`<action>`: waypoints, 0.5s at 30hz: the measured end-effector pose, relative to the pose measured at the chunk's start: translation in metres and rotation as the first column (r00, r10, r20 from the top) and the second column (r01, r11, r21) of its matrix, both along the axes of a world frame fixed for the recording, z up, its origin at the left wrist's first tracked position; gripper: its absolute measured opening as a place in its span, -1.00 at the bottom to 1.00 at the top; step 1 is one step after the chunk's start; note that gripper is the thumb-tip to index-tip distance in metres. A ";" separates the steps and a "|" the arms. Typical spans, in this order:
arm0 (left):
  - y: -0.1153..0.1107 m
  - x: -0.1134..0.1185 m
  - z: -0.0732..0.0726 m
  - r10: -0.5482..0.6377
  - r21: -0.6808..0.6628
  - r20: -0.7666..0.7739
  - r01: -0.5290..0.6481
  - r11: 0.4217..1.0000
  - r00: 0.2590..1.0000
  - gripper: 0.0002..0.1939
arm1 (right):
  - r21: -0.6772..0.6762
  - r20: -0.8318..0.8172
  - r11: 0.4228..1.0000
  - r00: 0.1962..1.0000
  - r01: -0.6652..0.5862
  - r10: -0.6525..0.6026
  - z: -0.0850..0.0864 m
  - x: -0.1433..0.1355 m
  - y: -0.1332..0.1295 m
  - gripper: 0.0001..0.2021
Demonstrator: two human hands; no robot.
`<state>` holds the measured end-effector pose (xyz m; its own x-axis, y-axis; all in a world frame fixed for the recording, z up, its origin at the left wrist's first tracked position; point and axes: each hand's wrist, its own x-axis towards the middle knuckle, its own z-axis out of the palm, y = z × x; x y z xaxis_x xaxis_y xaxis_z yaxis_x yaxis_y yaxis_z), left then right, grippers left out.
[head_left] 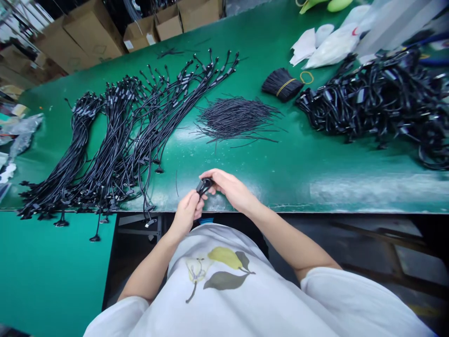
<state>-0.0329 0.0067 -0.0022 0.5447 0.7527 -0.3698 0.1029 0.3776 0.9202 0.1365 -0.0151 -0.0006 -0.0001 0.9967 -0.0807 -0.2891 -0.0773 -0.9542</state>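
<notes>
Between my two hands, just above the front edge of the green table, is a black cable folded into a small coil. My left hand is closed on its lower left end, thumb on top. The fingers of my right hand curl around its upper right side, and they partly hide it. Beyond my hands lies a loose pile of thin black twist ties. To the left, long black cables with plugs at both ends are spread in several bunches.
A bundle of black ties is held by a yellow rubber band, with another rubber band beside it. Coiled black cables are heaped at right. White plastic bags lie behind them. Cardboard boxes stand past the far edge.
</notes>
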 end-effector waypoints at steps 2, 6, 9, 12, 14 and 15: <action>0.001 0.000 0.001 0.028 0.100 -0.067 -0.022 0.995 0.997 -0.62 | 0.145 0.243 0.989 0.969 0.010 -0.046 0.006 -0.002 -0.007 -0.63; -0.003 -0.001 0.004 -0.007 0.265 -0.185 0.057 0.962 0.983 -0.67 | 0.294 0.503 0.956 0.853 -0.021 -0.136 0.011 -0.009 -0.015 -0.72; -0.006 -0.001 0.006 -0.039 0.272 -0.164 0.083 0.959 0.986 -0.63 | 0.326 0.467 0.945 0.863 0.033 -0.191 0.009 -0.014 -0.015 -0.76; -0.005 0.000 0.007 -0.143 0.193 -0.093 0.159 0.968 0.985 -0.52 | 0.288 0.293 0.952 0.936 0.108 -0.195 0.009 -0.015 -0.012 -0.70; -0.002 0.000 0.006 -0.176 0.065 0.005 0.176 0.982 0.984 -0.48 | 0.247 0.175 0.964 0.974 0.100 -0.146 0.010 -0.013 -0.011 -0.71; -0.002 0.000 0.006 -0.170 0.005 0.057 0.170 0.985 0.984 -0.49 | 0.231 0.129 0.970 0.986 0.073 -0.105 0.010 -0.012 -0.011 -0.72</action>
